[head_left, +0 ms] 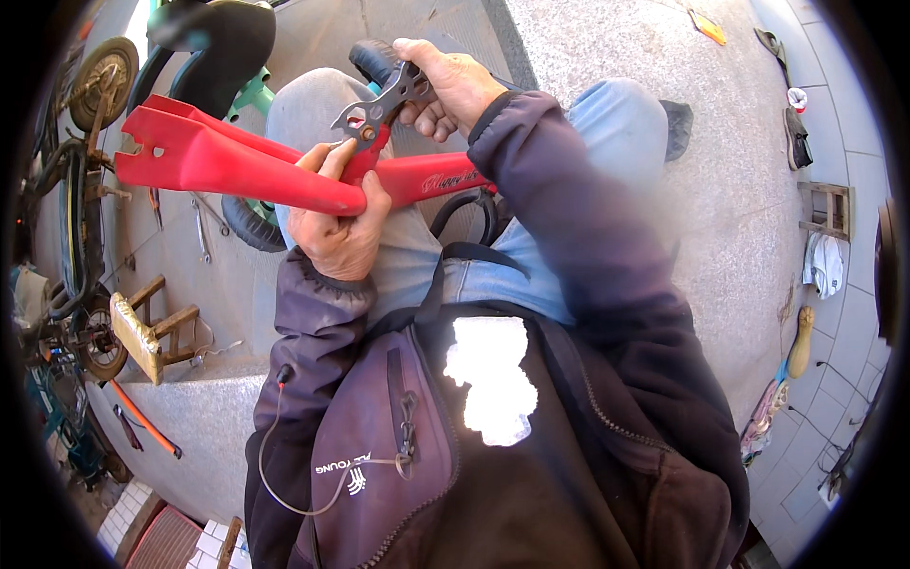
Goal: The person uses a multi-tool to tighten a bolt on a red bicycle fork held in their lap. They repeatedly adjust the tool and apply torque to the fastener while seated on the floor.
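A red forked frame part [251,171], like a piece of a small bicycle frame, lies across my lap, its slotted ends toward the left. My left hand [336,232] is closed around its middle from below, fingers beside a short upright red tube. A dark flat spanner [384,102] with several holes stands tilted over that tube. Its lower end is at a bolt on the tube, close to my left fingertips. My right hand [455,90] grips the spanner's upper end, thumb on top. The frame part's right end runs under my right sleeve and is partly hidden.
On the floor at left lie a spanner [202,232] and an orange-and-black strip [142,417]. A small wooden stool [137,337] stands nearby. A black seat [223,52] with a green frame is at the upper left. Shoes [796,137] and another wooden stool [828,210] line the right side.
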Tool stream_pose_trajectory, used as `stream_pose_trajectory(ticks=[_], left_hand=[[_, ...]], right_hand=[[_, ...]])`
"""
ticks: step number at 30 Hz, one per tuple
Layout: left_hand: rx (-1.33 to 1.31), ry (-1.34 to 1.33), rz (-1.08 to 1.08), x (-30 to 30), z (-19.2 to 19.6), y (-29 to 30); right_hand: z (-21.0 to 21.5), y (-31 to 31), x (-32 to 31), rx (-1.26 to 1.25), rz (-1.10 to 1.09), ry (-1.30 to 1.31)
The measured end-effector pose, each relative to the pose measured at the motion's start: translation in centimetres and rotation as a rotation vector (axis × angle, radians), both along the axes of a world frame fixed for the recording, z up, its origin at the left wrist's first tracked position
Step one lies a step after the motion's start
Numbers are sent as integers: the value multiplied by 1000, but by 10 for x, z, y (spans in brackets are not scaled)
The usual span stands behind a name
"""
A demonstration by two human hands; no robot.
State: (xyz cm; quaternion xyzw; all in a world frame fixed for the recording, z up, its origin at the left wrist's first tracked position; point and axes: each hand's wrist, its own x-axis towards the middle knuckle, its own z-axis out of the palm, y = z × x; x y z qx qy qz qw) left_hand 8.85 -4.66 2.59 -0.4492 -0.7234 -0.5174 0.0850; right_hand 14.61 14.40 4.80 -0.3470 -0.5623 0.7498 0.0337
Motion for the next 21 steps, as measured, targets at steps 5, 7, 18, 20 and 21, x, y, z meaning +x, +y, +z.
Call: stream_pose_trajectory(ticks=[5,7,18,20,21], left_hand=[[-5,11,20,0,-1,-1],[-1,-11,15,2,-2,-1],[-13,-45,40,2,-3,-2],[-9,-50,31,1,-3,-2],[-17,-42,31,1,-3,-3]], right_hand=[[-4,-10,-1,33,-105,49],[-3,-13,-2,18,-131,53],[-4,-20,-10,48,-239,18],[1,-19,-8,74,-246,-20],[2,-18,-6,84,-245,-39]])
